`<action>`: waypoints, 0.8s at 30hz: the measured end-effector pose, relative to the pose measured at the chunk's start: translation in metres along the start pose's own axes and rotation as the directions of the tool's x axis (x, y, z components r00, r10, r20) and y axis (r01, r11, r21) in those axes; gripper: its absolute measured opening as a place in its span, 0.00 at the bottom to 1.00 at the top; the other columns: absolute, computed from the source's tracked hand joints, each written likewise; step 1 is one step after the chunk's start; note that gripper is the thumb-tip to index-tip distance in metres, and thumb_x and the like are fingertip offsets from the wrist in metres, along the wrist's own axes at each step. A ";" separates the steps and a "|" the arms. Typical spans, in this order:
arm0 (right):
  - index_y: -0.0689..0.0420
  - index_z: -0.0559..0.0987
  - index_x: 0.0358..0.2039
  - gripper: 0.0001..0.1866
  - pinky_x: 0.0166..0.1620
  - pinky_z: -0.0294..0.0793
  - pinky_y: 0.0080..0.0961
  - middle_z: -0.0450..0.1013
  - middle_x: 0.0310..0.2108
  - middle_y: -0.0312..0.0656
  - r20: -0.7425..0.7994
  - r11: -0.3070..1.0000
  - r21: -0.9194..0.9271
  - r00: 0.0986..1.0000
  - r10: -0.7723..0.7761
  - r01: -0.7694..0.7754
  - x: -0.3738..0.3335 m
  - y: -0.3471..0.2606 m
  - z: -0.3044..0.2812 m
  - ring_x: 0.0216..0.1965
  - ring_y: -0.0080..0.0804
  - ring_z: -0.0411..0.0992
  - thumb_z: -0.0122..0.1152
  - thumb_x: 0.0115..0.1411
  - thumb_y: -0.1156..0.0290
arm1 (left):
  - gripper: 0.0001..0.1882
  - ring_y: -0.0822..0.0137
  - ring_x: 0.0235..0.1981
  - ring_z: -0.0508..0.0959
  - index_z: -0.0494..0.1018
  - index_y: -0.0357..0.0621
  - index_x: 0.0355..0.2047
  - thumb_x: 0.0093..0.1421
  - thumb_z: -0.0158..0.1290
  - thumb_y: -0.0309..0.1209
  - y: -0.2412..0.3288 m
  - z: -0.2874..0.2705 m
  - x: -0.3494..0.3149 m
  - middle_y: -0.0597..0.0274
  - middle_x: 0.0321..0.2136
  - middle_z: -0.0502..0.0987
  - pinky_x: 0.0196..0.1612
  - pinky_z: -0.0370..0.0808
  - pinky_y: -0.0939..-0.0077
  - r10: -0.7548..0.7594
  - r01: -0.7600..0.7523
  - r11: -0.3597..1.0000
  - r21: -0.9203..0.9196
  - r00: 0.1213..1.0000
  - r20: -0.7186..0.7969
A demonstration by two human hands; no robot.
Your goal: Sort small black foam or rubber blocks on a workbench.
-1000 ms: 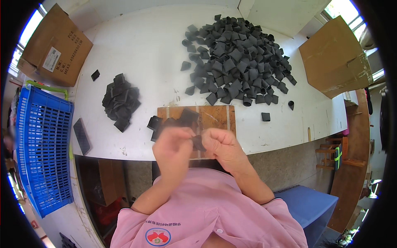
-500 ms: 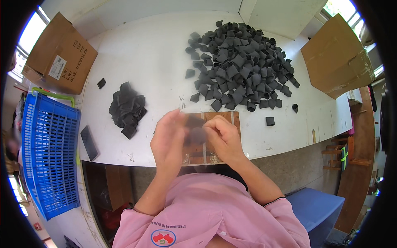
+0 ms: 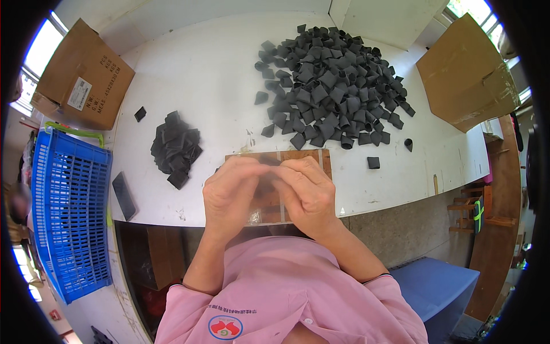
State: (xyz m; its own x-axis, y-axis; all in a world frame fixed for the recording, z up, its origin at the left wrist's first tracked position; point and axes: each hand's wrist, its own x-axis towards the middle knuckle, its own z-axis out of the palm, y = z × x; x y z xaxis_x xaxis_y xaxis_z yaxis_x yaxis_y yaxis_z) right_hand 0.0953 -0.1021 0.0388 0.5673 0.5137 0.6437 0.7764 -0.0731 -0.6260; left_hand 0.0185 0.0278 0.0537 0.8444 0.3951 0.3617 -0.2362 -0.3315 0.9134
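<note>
My left hand (image 3: pixel 230 192) and my right hand (image 3: pixel 310 192) meet fingertip to fingertip over a brown wooden board (image 3: pixel 291 155) at the near table edge. Both are closed on a dark grey fabric piece (image 3: pixel 266 184), blurred and mostly covered by the fingers. Left of them lies a small heap of flat dark pieces (image 3: pixel 176 146), with one single flat piece (image 3: pixel 140 114) farther off. Beyond my right hand spreads a large pile of dark rolled, open-ended pieces (image 3: pixel 338 92). Two stray pieces sit nearer, one squarish (image 3: pixel 373 163) and one rolled (image 3: pixel 408 144).
A cardboard box (image 3: pixel 86 74) stands at the far left, another (image 3: pixel 467 74) at the far right. Beside the table's left edge is a blue plastic basket (image 3: pixel 69 218); a dark phone (image 3: pixel 123 196) lies near it. A blue bin (image 3: pixel 435 286) stands low at right.
My hands have come closer together, fingertips now touching over the dark piece. My left hand has turned, its fingers bending inward where they pointed up. The piles look the same.
</note>
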 end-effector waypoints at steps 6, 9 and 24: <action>0.62 0.73 0.38 0.13 0.27 0.69 0.25 0.71 0.29 0.44 0.022 0.953 0.218 0.977 0.212 -0.212 -0.001 0.002 -0.002 0.29 0.34 0.69 0.57 0.49 0.77 | 0.14 0.71 0.27 0.73 0.73 0.40 0.33 0.45 0.49 0.14 0.001 -0.001 0.004 0.62 0.27 0.73 0.30 0.69 0.81 -0.052 0.054 0.998 -0.040 0.997 0.050; 0.62 0.73 0.37 0.14 0.26 0.70 0.24 0.70 0.30 0.43 -0.061 0.979 0.146 0.986 0.154 -0.144 -0.002 -0.005 -0.005 0.28 0.34 0.69 0.59 0.48 0.75 | 0.14 0.72 0.28 0.73 0.73 0.40 0.32 0.44 0.51 0.14 0.006 0.000 0.005 0.62 0.29 0.73 0.30 0.70 0.81 -0.179 0.187 0.975 -0.116 0.981 0.075; 0.60 0.73 0.25 0.05 0.26 0.66 0.27 0.66 0.23 0.41 0.021 0.983 0.165 0.997 0.080 -0.083 -0.002 0.006 0.008 0.25 0.36 0.67 0.59 0.46 0.78 | 0.11 0.73 0.26 0.72 0.73 0.39 0.30 0.44 0.51 0.15 -0.002 -0.006 0.006 0.63 0.25 0.72 0.29 0.69 0.82 0.032 -0.031 0.999 -0.007 0.995 0.095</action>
State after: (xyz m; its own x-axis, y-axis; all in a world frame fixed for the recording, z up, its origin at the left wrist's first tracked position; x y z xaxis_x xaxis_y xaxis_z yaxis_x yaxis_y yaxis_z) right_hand 0.0971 -0.0968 0.0301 0.6217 0.5242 0.5820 0.6712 0.0264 -0.7408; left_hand 0.0213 0.0366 0.0551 0.8782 0.3017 0.3711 -0.2655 -0.3379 0.9030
